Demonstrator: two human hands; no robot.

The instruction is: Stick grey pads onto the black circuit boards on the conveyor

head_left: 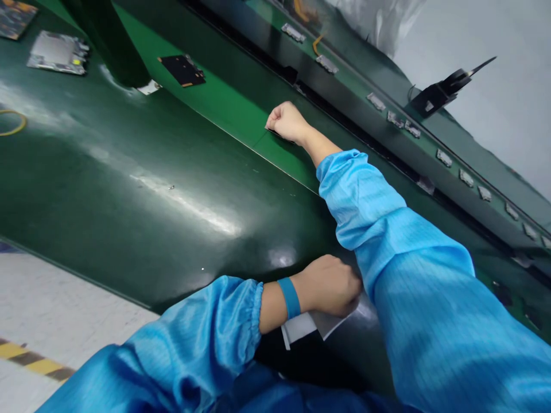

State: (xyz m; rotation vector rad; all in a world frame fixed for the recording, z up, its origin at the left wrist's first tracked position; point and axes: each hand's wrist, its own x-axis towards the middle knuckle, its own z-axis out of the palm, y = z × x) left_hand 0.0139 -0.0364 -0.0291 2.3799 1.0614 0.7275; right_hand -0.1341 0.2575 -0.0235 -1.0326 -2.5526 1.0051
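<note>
My right hand (286,121) reaches out over the bright green strip (232,109), its fingers closed at the edge of a thin dark flat piece (282,136) that mostly hides beneath it. Close to my body, my left hand (329,284) is curled into a fist, a blue band (290,298) around its wrist. White and silvery sheet-like material (299,328) shows under that fist. The fingertips there are hidden, so what they grip cannot be made out. A black board with copper-coloured edges (183,70) lies farther left on the strip.
A dark post (109,43) stands on the green bench (107,189) at upper left, beside a silvery electronic module (59,53). Several small metal parts (376,101) line the raised ledge behind my right arm. A black tool-like device (443,92) sits beyond it.
</note>
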